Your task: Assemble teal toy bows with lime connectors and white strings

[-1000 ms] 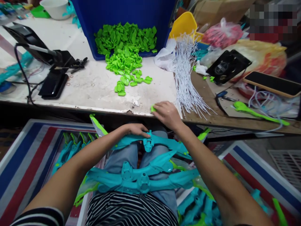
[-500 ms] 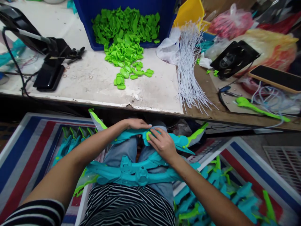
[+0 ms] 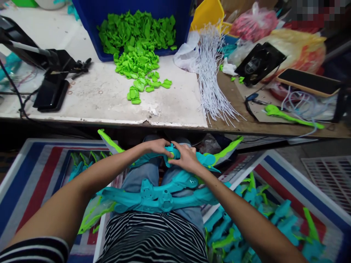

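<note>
A turquoise toy bow (image 3: 206, 160) with bright green tips lies across my knees, under the table's front edge. My left hand (image 3: 159, 147) grips it from the left near its middle, fingers curled. My right hand (image 3: 185, 157) closes round the middle from the right, its thumb and fingers at a small green piece (image 3: 171, 155) set there. The fingers partly cover that piece. Nearer my body, more turquoise bow parts (image 3: 128, 200) rest across my lap, with hollow round sockets at their middles.
On the table (image 3: 175, 106) sits a blue bin (image 3: 93, 33) spilling small green clips (image 3: 137, 58). White strings (image 3: 210, 73), a black fan (image 3: 260, 64) and a phone (image 3: 308, 81) lie rightward; a black stand (image 3: 52, 76) is left. Striped-lined crates (image 3: 255, 170) with bow parts flank me.
My right hand has turned, its thumb and fingers spreading round the bow's middle. My left fingers have curled in from lying flat. The view has shifted slightly to the right.
</note>
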### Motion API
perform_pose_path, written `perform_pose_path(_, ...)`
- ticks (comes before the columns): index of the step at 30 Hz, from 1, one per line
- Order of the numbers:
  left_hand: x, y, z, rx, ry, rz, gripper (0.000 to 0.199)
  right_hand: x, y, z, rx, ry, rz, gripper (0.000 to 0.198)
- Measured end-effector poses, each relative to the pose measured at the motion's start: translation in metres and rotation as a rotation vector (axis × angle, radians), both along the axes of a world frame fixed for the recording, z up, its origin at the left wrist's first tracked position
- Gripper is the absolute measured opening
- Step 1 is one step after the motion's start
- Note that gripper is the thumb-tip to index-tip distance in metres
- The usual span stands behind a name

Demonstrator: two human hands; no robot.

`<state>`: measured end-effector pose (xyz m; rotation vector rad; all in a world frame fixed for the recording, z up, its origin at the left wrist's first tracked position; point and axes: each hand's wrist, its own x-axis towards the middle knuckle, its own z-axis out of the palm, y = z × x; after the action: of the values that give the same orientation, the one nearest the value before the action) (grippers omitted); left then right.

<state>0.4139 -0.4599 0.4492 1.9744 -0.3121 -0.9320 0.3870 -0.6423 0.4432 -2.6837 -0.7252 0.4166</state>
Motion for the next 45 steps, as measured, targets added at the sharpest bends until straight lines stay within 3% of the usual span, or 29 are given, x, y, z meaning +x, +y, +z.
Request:
perform_pose_path(4, -0.001, 0.001, 0.001, 0.02, -0.04, -0.059, 0.041, -0.011, -0.005, -0.003, 0.033, -0.1, 0.024, 0.078)
perform_pose_path(10, -0.003, -0.002, 0.0, 0.04, -0.028, -0.061, 0.047, -0.019, -0.008, -0.004, 0.148, -0.127, 0.021, 0.057)
perform_pose_path(16, -0.006, -0.003, 0.001, 0.086, -0.102, -0.103, 0.045, -0.016, -0.007, -0.006, 0.195, -0.064, -0.018, 0.072)
perform_pose_path(19, -0.006, -0.002, 0.0, 0.13, -0.205, -0.139, 0.041, -0.016, -0.003, -0.005, 0.13, -0.075, 0.006, 0.083)
perform_pose_path(25, -0.008, -0.002, -0.001, 0.175, -0.316, -0.181, 0.039, -0.014, 0.003, 0.0, -0.045, -0.042, 0.061, 0.086)
perform_pose_path(33, -0.011, -0.002, -0.003, 0.309, -0.435, -0.197, 0.04, -0.012, 0.004, -0.001, -0.086, -0.067, 0.103, 0.088)
perform_pose_path(39, -0.012, 0.001, -0.004, 0.262, -0.416, -0.171, 0.042, -0.006, -0.001, -0.006, -0.054, -0.057, 0.162, 0.086)
perform_pose_path(45, -0.008, -0.002, 0.001, 0.357, -0.42, -0.212, 0.047, -0.008, 0.001, -0.012, -0.057, -0.146, 0.139, 0.085)
